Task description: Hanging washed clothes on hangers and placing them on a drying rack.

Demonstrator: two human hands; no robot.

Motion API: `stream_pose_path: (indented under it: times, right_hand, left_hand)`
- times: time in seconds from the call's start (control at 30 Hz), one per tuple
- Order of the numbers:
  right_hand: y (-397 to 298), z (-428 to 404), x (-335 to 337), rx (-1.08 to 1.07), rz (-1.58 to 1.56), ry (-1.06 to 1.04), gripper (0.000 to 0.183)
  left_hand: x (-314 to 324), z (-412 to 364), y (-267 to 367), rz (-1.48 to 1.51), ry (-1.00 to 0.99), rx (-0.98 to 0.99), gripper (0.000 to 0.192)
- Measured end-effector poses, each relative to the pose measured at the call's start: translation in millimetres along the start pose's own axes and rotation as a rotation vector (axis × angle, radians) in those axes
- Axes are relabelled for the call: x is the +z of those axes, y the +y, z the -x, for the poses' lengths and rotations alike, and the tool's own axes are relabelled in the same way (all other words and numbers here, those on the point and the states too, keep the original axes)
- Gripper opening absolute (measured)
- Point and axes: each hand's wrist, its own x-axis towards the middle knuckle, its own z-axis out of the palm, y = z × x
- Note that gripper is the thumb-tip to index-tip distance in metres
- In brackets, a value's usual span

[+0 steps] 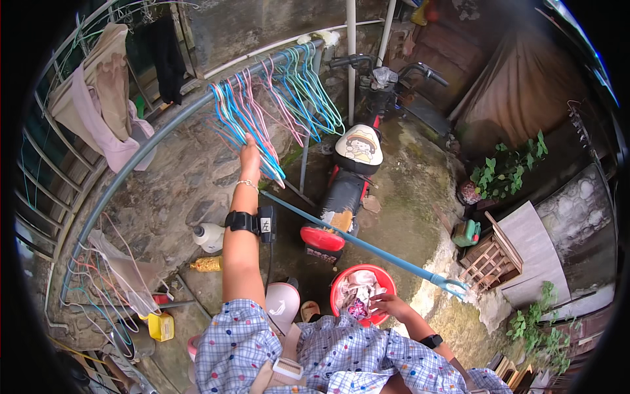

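My left hand (pixel 250 160) reaches up to a cluster of plastic clothes hangers (pixel 266 147) in blue, pink and white. Its thumb lies on them, and its other fingers are mostly hidden. These hangers hang from a grey metal rail (pixel 197 104), beside a second group of green and blue hangers (pixel 315 98). Low in front of me stands a red plastic basin (pixel 392 281) with wet-looking pale and patterned clothes (pixel 359 288) inside. At the basin's right rim is my right hand (pixel 391 308), fingers apart, with nothing visible in it.
A blue pole (pixel 364 245) slants across the middle, in front of a parked electric scooter (pixel 339 197). Clothes (pixel 106 98) hang at the left railing. A white jug (pixel 209 237) and a yellow container (pixel 161 326) are at left; a wooden stool (pixel 492 261) is at right.
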Motion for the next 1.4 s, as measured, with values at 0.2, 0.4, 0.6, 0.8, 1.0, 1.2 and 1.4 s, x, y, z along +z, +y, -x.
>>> stream_pose_path:
  times: [0.2,0.4,0.6,0.8,1.0,1.2,1.4]
  right_hand:
    - [15.2,-4.6,-6.5,0.020,0.061,-0.006,0.033]
    - [12.5,-4.5,1.7,0.004,0.045,-0.016,0.034]
    - [21.5,-10.5,3.1,-0.004,0.055,-0.026,0.033]
    - [19.3,-9.1,3.4,-0.001,0.042,-0.013,0.031]
    - [22.9,-11.3,-3.2,0.003,0.045,-0.026,0.031]
    - [21.8,-12.3,-3.7,0.010,0.077,-0.026,0.031]
    - [13.5,-7.5,-0.2,0.034,0.103,-0.008,0.030]
  left_hand:
    - [-0.3,25.3,13.3,-0.708,0.447,0.331,0.061]
    - [-19.2,44.6,33.7,-0.855,0.526,0.408,0.050]
    - [-34.3,49.1,36.3,-0.863,0.423,0.376,0.039]
    - [-36.1,47.4,39.0,-0.208,0.228,0.236,0.028]
    - [-39.9,47.0,42.8,0.275,0.099,0.016,0.025]
    - [-65.4,24.3,38.9,-0.302,0.363,0.288,0.024]
    - [-59.6,45.0,74.6,-0.242,0.361,0.508,0.023]
